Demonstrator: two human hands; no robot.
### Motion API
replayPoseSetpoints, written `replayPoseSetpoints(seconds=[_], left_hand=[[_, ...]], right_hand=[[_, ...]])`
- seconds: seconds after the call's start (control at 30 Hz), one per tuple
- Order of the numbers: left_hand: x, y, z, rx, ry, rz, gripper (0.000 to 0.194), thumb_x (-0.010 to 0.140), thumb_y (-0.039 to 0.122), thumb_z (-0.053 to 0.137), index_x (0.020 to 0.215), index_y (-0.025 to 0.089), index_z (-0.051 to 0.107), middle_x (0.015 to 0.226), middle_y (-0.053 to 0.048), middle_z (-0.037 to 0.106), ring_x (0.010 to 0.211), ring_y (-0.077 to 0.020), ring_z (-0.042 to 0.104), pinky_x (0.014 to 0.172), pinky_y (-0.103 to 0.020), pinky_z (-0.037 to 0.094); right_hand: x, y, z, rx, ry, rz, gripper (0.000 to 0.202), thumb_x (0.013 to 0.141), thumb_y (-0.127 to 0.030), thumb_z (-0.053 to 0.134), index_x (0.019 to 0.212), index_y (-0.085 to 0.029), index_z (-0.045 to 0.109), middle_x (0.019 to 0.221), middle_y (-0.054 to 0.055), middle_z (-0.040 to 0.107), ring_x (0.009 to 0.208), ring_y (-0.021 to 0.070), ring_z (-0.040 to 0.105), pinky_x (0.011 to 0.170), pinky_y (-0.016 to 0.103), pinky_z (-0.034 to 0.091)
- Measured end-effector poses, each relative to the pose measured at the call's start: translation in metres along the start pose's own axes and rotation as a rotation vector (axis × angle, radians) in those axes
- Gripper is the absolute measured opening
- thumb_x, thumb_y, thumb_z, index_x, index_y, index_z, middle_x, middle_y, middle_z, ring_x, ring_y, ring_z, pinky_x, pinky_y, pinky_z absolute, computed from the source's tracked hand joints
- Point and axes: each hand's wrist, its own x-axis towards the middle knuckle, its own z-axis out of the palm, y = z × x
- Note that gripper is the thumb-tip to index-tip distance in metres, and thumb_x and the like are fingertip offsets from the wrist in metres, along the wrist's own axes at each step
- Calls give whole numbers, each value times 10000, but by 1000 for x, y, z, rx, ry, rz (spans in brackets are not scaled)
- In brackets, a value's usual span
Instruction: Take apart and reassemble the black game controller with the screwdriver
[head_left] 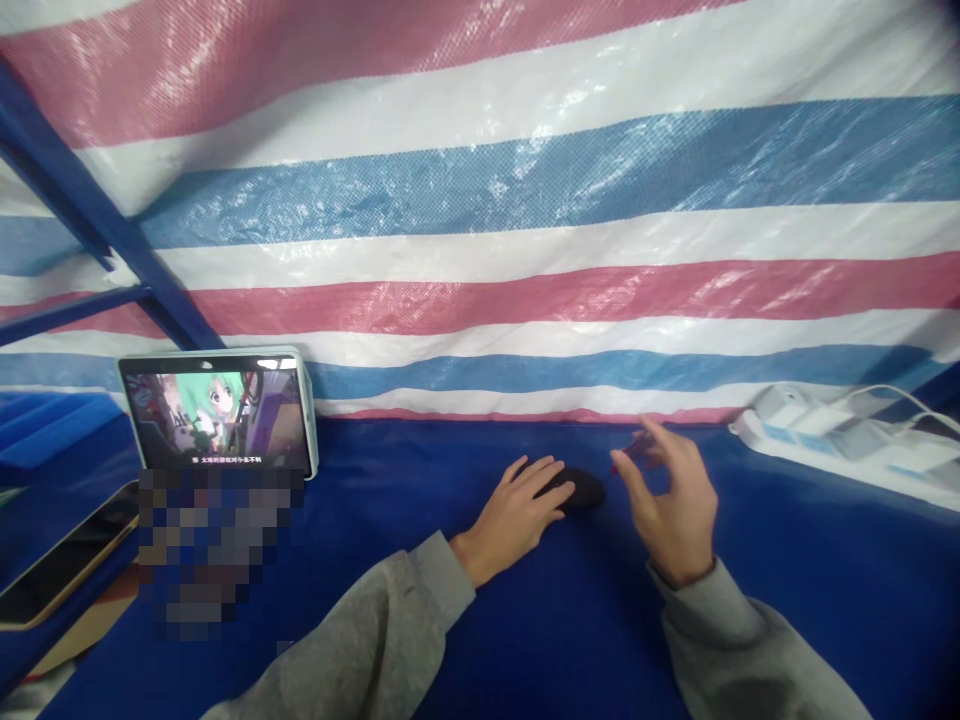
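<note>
On the blue table surface, my left hand (pixel 525 508) rests over the left side of a black rounded object (pixel 583 489) that looks like a computer mouse. Its fingers bend onto the object and hide part of it. My right hand (pixel 673 495) is raised just to the right, with thumb and forefinger pinching a small, slim dark-red thing (pixel 616 463). That thing looks like a small screwdriver, but blur hides its exact shape. Its lower end points toward the right side of the black object; I cannot tell whether they touch.
At the left stands a lit tablet-like screen (pixel 225 415), with a phone (pixel 71 560) lying nearer. A white power strip (pixel 847 450) with chargers and cables is on the right. Striped plastic sheeting (pixel 480 200) hangs behind the table (pixel 540 630). A blue metal frame (pixel 142 270) rises at left.
</note>
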Motion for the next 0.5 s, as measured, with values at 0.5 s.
replayPoseSetpoints(seconds=[0.5], left_hand=[[-1,-1,3,-20,8,-10,353,988,230,559,1340,229,544,1456,-101,532,1407,-214,444,1176,-466,354]], right_hand=[[-3,5,-1,41,102,27,551,871,-347,676,1387,-209,540,1094,96,731,834,206,715,784,386,604]])
